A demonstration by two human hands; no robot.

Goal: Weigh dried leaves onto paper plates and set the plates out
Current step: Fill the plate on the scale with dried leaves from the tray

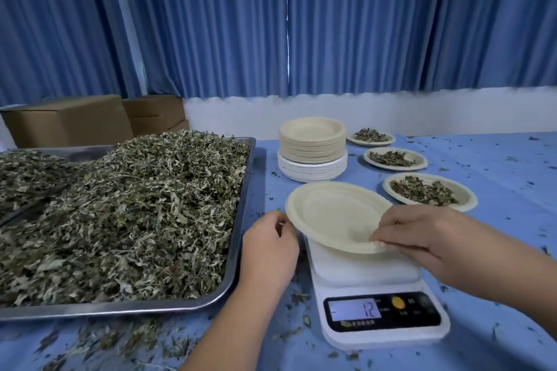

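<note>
Empty paper plate (331, 214) tilted over kitchen scale (361, 277), near edge low. Right hand (422, 235) pinches near rim. Left hand (271, 238) fingers curled beside left rim — contact unclear. Lay plate flat and centred, release, zero display — then add dried leaves (120, 205) from steel tray (243, 205).

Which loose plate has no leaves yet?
The plate tilted over the scale, right hand pinching its rim; the three plates beyond all hold leaves.

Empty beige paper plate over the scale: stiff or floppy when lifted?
Probably light: the beige paper plate is thin and empty. Likely fairly stiff: pinched at its rim by the right hand, it keeps its shape.
</note>
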